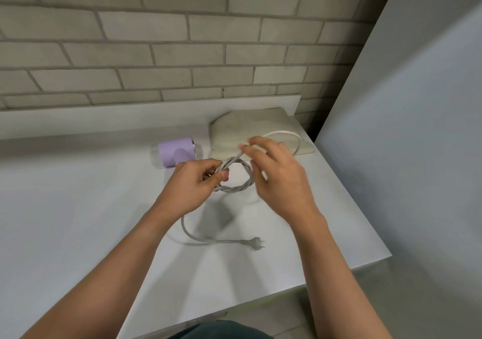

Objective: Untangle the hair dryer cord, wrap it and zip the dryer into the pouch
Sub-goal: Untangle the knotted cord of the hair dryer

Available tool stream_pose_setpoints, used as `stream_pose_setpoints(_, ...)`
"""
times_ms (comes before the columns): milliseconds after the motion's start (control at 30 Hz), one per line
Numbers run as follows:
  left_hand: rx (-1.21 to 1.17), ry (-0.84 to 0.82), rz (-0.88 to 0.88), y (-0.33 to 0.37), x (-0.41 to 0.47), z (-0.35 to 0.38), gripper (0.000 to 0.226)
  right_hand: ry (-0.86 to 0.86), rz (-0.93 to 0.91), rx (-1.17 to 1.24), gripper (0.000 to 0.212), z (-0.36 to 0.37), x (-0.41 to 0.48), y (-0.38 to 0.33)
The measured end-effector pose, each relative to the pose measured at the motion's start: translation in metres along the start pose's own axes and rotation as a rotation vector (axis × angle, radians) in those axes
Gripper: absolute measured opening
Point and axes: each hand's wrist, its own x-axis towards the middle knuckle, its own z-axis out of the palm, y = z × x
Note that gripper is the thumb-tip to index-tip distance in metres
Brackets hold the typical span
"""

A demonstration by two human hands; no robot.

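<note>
**Cord half coiled over the white table**

The cord [236,188] is lifted just above the middle of the table [78,208], twisted on itself into a small ring between both hands. The left hand [194,182] grips the ring's left side, fingers and thumb curled round the bunched strands. The right hand [279,174] is blurred; its fingertips seem to pinch a single strand that rises from the ring toward the back right. From there a slack loop runs out over the pouch [242,127] and back. The other end drops below the left wrist, curves across the tabletop and ends in the plug [254,243], which lies flat with its prongs pointing right.

The hair dryer [177,152], lilac, lies behind the left hand with its barrel running left to right and its shiny end toward the pouch; the hand hides its handle. The beige pouch lies flat just beside it, at the back right corner.

The table is plain white and stands against a pale brick wall [182,38]. A grey panel [417,130] closes off the right side, and grey floor [417,286] shows past the table's edge.
</note>
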Motion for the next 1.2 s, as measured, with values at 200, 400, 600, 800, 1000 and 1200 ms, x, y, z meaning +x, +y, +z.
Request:
stream_pose_setpoints(200, 0.024, -0.021, 0.042, 0.005, -0.001, -0.002, 0.014, 0.019, -0.055, -0.055, 0.019, 0.014, 0.004, 0.001)
stream_pose_setpoints(400, 0.016, -0.011, 0.018, 0.0, -0.004, 0.0, 0.007, 0.413, 0.247, 0.284, 0.014, -0.007, 0.019, 0.008)
stream_pose_setpoints(600, -0.059, 0.036, -0.02, -0.001, -0.003, 0.005, 0.009, 0.378, 0.464, 0.398, 0.017, -0.017, 0.024, 0.022)
stream_pose_setpoints(800, -0.068, -0.02, -0.081, -0.005, -0.006, 0.004, 0.01, 0.131, 0.456, 0.119, 0.033, -0.011, 0.009, 0.028)
stream_pose_setpoints(1000, -0.033, -0.044, -0.068, 0.0, -0.004, 0.005, 0.013, -0.097, -0.054, -0.036, 0.049, -0.003, 0.009, -0.002)
stream_pose_setpoints(1200, -0.042, -0.056, -0.027, 0.003, -0.005, 0.001, 0.014, -0.073, -0.017, 0.013, 0.017, 0.016, 0.007, 0.006)
